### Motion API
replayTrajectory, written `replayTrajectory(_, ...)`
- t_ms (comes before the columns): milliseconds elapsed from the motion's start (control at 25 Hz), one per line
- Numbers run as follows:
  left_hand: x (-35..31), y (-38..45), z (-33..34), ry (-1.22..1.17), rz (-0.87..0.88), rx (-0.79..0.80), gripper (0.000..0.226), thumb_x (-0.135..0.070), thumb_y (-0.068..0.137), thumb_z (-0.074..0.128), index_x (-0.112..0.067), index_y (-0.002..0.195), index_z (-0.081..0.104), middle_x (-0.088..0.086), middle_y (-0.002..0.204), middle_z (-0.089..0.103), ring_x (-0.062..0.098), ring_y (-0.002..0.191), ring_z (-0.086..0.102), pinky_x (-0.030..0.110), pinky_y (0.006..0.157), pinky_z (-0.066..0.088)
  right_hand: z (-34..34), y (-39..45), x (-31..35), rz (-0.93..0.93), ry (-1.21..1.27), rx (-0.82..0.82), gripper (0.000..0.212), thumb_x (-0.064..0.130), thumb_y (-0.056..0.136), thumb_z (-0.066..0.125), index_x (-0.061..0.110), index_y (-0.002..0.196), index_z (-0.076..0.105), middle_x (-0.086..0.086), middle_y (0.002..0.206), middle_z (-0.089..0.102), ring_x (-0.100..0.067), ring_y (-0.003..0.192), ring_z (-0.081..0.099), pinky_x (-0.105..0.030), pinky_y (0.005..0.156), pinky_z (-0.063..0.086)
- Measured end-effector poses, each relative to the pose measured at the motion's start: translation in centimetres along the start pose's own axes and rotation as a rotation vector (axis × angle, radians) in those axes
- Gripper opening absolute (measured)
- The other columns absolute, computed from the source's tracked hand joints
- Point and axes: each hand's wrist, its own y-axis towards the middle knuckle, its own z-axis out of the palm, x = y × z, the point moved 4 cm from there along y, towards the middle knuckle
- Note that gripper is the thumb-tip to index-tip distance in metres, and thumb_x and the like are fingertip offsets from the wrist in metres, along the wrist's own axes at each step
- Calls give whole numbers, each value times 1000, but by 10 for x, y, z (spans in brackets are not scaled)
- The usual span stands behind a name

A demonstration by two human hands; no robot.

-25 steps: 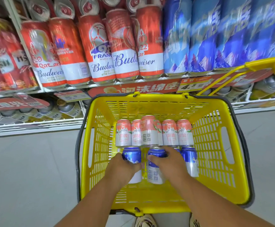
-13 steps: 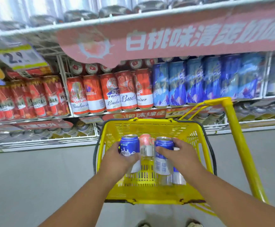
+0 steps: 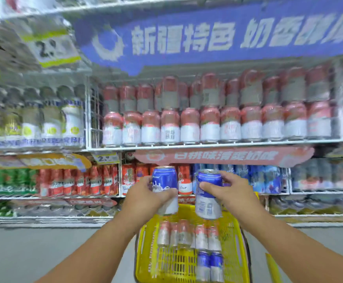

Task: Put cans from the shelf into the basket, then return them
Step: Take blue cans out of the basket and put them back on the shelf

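Observation:
My left hand [image 3: 146, 196] grips a blue and white can [image 3: 165, 180] held upright above the yellow basket [image 3: 146, 260]. My right hand [image 3: 229, 190] grips a second blue and white can [image 3: 207, 203], tilted slightly, beside the first. Both cans are raised in front of the shelves. Down in the basket stand several pink and white cans [image 3: 183, 234] in a row, with two blue cans [image 3: 210, 266] in front of them. The image is blurred by head motion.
Rows of pink and white cans [image 3: 209, 125] fill the shelf under a blue banner [image 3: 207, 35]. Red cans [image 3: 80, 180] and blue cans [image 3: 264, 180] stand on the shelf below a pink banner [image 3: 223, 156]. Grey floor [image 3: 44, 252] lies to the left of the basket.
Both hands have lifted the two blue cans up out of the basket to shelf height. My view has tilted upward, bringing higher shelves into sight.

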Motion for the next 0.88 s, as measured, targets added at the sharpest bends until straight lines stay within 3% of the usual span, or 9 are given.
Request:
replayTrajectory(160, -88, -18, -51, -9, 81, -66, 28, -39, 70, 90, -32, 78, 64, -14, 82, 71, -1, 71, 66, 22, 66, 54, -27, -18, 95, -104, 0, -27, 53, 51, 57, 88, 26, 102, 76, 7, 95, 76, -4, 70, 67, -23, 63, 51)
replayTrajectory(280, -144, -35, -85, -40, 138, -112, 36, -49, 65, 90, -29, 86, 69, -11, 83, 73, 4, 73, 69, 27, 69, 58, -47, -33, 163, -195, 38, -12, 39, 46, 59, 90, 27, 91, 77, 11, 91, 77, -8, 81, 72, -31, 76, 58)
replayTrajectory(360, -177, -50, -103, -40, 180, -115, 47, -53, 64, 89, -27, 99, 71, -9, 88, 76, 8, 78, 73, 33, 75, 61, -59, -44, 200, -240, 66, 29, 44, 43, 61, 90, 23, 98, 76, 8, 97, 77, -9, 87, 73, -36, 83, 59)
replayTrajectory(520, -241, -78, -136, -37, 241, -135, 51, -55, 66, 88, -23, 102, 72, -8, 92, 76, 8, 79, 71, 26, 66, 56, -87, -65, 272, -301, 110, 69, 39, 37, 67, 90, 24, 100, 74, 8, 92, 76, -10, 83, 73, -27, 67, 55)
replayTrajectory(640, -281, -95, -158, -23, 247, -169, 56, -60, 68, 85, -21, 105, 68, -6, 97, 71, 9, 79, 67, 20, 54, 45, -110, -77, 319, -342, 102, 66, 30, 42, 68, 89, 32, 86, 66, 11, 89, 72, -8, 79, 69, -27, 62, 53)
replayTrajectory(800, -325, -108, -181, -13, 268, -238, 62, -58, 68, 86, -20, 111, 63, -1, 108, 70, 11, 85, 67, 22, 56, 47, -133, -86, 370, -387, 51, 100, 24, 43, 68, 88, 28, 82, 75, 11, 78, 76, -5, 74, 72, -23, 63, 53)
replayTrajectory(880, -342, -110, -191, -50, 277, -265, 75, -55, 68, 87, -16, 127, 61, 2, 116, 67, 15, 92, 67, 26, 65, 51, -139, -84, 393, -401, 62, 91, 22, 38, 70, 89, 29, 76, 69, 12, 75, 73, -8, 74, 71, -27, 64, 56)
